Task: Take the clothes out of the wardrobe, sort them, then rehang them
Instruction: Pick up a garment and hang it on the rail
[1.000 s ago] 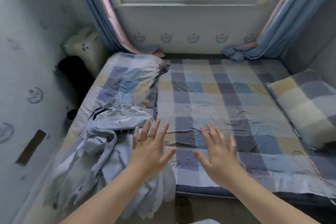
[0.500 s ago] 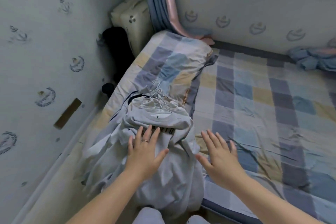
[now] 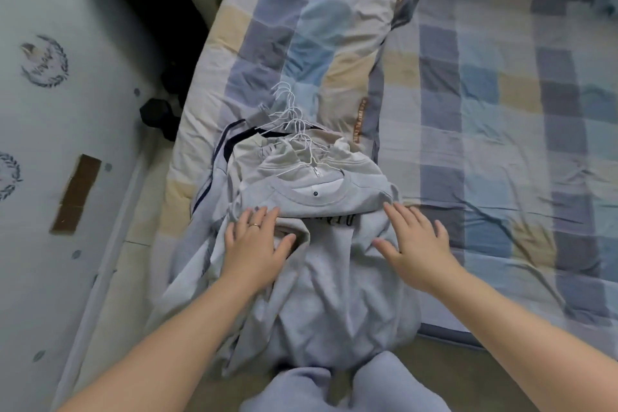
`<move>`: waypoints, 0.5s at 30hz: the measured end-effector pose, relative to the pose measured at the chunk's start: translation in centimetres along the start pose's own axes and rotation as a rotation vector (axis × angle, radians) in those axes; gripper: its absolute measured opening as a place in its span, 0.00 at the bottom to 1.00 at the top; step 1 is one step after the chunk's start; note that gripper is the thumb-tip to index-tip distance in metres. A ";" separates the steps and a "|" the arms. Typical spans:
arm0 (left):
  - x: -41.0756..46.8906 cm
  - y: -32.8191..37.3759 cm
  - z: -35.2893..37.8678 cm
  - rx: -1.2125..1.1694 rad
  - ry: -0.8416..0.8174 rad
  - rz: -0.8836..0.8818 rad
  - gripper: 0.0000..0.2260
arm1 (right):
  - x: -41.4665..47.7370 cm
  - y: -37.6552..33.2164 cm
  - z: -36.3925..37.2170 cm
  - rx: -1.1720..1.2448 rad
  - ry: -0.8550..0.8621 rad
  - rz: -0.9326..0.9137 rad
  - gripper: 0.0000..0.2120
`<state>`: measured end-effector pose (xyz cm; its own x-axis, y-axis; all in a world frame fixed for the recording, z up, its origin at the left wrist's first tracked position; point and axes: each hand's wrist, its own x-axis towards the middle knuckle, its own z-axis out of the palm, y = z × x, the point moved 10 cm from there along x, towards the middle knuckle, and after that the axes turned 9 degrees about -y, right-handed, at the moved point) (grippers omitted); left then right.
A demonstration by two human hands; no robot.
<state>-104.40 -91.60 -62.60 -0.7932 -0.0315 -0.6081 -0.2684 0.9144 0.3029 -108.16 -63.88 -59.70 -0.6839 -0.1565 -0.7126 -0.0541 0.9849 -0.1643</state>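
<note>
A pile of pale grey clothes [image 3: 321, 278] lies on the near left corner of the bed, still on several white wire hangers [image 3: 291, 117] whose hooks point away from me. The top garment is a grey sweatshirt [image 3: 311, 201] with a round collar. My left hand [image 3: 257, 247], a ring on one finger, rests flat on the left side of the pile just below that collar. Spread open over the pile's right edge is my right hand [image 3: 414, 244], its fingertips near the sweatshirt's shoulder. Neither hand grips anything.
The bed carries a checked sheet [image 3: 501, 110] in blue, grey and yellow. A folded checked quilt [image 3: 317, 27] lies beyond the hangers. A patterned wall [image 3: 50, 110] runs close on the left, with a dark gap [image 3: 160, 10] beside the bed. My knees [image 3: 334, 388] meet the bed's front edge.
The view has swung down and left from the window to the clothes pile. Both hands moved forward onto the pile, the right one coming left from the bare sheet.
</note>
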 end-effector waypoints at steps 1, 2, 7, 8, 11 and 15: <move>1.6 -0.9 0.1 -0.008 -0.007 -0.010 0.29 | 1.8 -0.2 0.3 0.004 -0.011 0.006 0.33; 3.2 -1.7 0.1 -0.014 -0.007 -0.021 0.29 | 3.6 -0.3 0.5 0.005 -0.014 0.009 0.33; 10.4 -4.0 1.3 -0.065 -0.012 -0.076 0.28 | 12.6 -0.4 1.7 -0.013 -0.026 -0.016 0.32; 11.7 -4.2 1.6 -0.070 -0.006 -0.078 0.27 | 14.3 -0.4 1.8 -0.007 -0.020 -0.031 0.31; 15.3 -5.1 2.4 -0.064 0.007 -0.123 0.26 | 19.1 -0.1 2.1 0.006 0.014 -0.060 0.29; 17.9 -5.8 3.0 -0.026 0.038 -0.184 0.21 | 23.6 0.1 3.9 -0.025 -0.036 -0.079 0.28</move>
<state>-115.39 -96.31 -77.41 -0.7497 -0.2128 -0.6266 -0.4242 0.8813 0.2082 -121.48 -67.75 -79.15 -0.6502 -0.2358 -0.7223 -0.1255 0.9709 -0.2040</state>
